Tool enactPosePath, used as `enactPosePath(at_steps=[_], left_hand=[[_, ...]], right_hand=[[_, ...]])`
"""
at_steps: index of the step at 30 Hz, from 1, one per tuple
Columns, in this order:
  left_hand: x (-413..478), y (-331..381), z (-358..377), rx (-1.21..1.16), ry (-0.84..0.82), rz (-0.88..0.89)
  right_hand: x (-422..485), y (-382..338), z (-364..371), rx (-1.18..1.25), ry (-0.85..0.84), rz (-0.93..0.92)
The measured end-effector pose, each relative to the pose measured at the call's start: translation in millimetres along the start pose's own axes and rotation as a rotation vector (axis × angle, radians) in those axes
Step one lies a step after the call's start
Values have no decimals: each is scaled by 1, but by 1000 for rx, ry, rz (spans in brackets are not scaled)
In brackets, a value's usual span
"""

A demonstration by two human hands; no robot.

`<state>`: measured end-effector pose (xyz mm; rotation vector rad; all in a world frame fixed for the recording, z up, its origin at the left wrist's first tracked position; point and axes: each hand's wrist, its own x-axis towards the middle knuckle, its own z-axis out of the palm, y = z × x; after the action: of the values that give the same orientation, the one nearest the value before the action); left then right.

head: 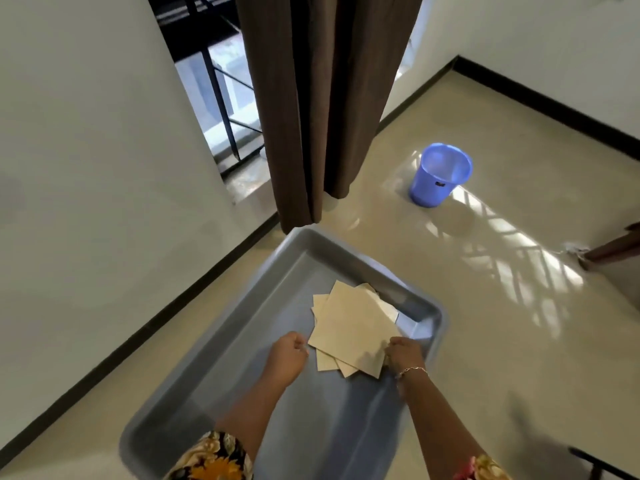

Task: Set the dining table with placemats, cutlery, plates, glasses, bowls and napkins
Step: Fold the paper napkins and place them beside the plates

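A loose stack of beige napkins [353, 327] lies in a large grey tray [221, 344] at lower centre of the frame, toward the tray's right wall. The sheets are fanned out, their corners pointing different ways. Both hands are curled narrow at the stack's near side. The left hand [287, 355] is closed against the left corner and seems to pinch it. The right hand [403, 355], with a bracelet [412, 370] on its wrist, grips the near right corner. What the tray rests on I cannot tell; no bench shows.

The step looks like gathering the napkins to carry them to the dining table. To do it well, I would square the fan first by nudging the edges inward from both sides until the corners align, then slide the fingers under the bottom sheet so nothing is left behind. Thin sheets like these probably slip over one another, so a firm pinch through the whole pile, lifted level, should keep it together.

A blue bucket [440, 174] stands on the floor at upper right, beside a brown curtain [322, 98].
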<state>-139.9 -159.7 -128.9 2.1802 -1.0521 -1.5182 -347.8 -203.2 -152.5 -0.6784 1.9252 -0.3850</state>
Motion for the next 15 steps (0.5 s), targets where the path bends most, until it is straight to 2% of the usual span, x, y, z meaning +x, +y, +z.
enactPosePath(at_steps=[7,11,15], left_hand=[[39,10,11,-204,-106,-166],[41,26,17,-149,-56,-81],[21,54,6,-151,-25,92]], right_hand=[[-5,13,16,-97,62,-16],[-20,4,10,-220,75,-104],[-43,-6,7,-296,17,-309]])
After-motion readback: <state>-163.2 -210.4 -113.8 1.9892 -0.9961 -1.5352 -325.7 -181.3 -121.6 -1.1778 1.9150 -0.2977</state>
